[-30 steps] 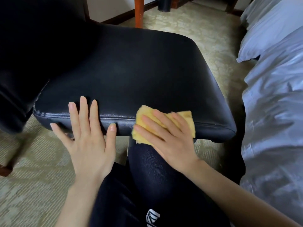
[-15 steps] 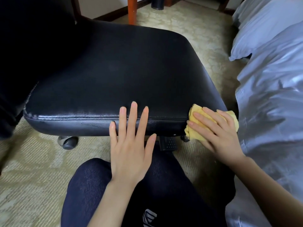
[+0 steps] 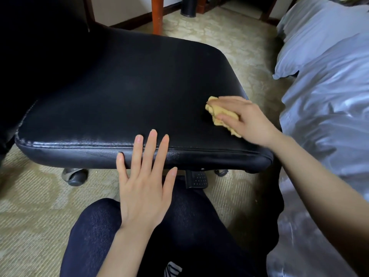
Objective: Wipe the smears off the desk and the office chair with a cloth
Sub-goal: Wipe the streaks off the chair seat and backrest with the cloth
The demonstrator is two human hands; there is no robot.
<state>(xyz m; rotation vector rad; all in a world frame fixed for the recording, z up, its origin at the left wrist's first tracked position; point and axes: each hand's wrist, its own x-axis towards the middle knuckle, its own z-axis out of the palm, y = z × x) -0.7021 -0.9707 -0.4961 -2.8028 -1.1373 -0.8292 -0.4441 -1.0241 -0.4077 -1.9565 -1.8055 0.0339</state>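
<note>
Right grip (image 3: pixel 247 120): fingers and thumb curled over a bunched yellow cloth (image 3: pixel 214 108), holding it pressed down on the seat top. Hand slightly blurred. The cloth sits near the seat's right front corner, just in from the right edge; parts of it poke out past the fingertips and under the heel of the hand.

Left grip (image 3: pixel 145 188): flat, fingers (image 3: pixel 152 144) straight and spread, holding nothing. The three middle fingertips lie over the front seam of the seat, the little finger touches the front face, and the thumb hangs below the edge.

The black leather office chair seat (image 3: pixel 129 92) fills the middle of the view, with pale scuffing along the front seam towards the left corner. The backrest (image 3: pixel 40 47) is dark, at the left.

Under the seat: a caster (image 3: pixel 74 176) at front left, a smaller one (image 3: pixel 220 172) at front right, and a black dotted lever tab (image 3: pixel 196 179) between them.

The person's knee in dark trousers (image 3: pixel 189 226) is below the left grip, close to the seat front. The right forearm comes in from the lower right.

Patterned beige carpet (image 3: pixel 30 206) lies all round. A bed with a pale blue-grey duvet (image 3: pixel 329 100) runs along the right, just beside the chair, with a pillow (image 3: pixel 311 43) further up. Top centre: a reddish wooden leg (image 3: pixel 156 15) and a black cylinder (image 3: pixel 188 7) stand on the carpet.
</note>
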